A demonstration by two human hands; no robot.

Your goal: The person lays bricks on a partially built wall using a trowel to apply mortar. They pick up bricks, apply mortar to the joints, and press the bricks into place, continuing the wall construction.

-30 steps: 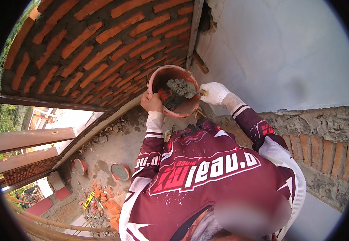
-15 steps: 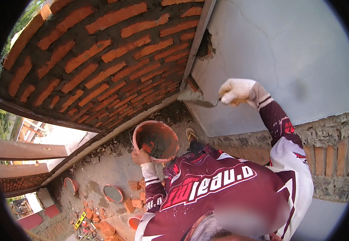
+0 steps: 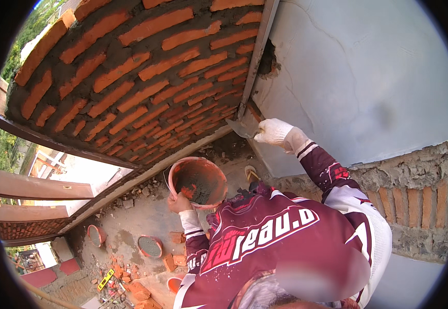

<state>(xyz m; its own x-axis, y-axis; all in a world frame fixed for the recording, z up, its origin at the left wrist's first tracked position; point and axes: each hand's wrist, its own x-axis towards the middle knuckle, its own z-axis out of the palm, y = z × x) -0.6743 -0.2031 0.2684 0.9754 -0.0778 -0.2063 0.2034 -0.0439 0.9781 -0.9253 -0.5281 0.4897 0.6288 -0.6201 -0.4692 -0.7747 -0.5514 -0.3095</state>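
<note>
My right hand (image 3: 274, 132), in a white glove, is closed round the handle of a trowel (image 3: 240, 128). The trowel's blade points left, toward the low corner where the brick wall (image 3: 149, 69) meets the pale plastered wall (image 3: 358, 77). Whether the blade touches either wall I cannot tell. My left hand (image 3: 179, 204) grips the rim of an orange-red bucket (image 3: 195, 166) and holds it tilted in front of my body. Grey mortar (image 3: 201, 192) lies inside the bucket.
Two more buckets, one (image 3: 96, 236) farther left and one (image 3: 150, 247) holding grey mix, stand on the floor. Broken bricks (image 3: 139, 291) and a yellow spirit level (image 3: 106, 279) lie near them. Exposed brickwork (image 3: 404, 206) runs along the right. The plaster has a hole (image 3: 269, 62).
My right hand has moved left and slightly down with the trowel, closer to the corner. The bucket in my left hand has hardly moved; the view has shifted a little.
</note>
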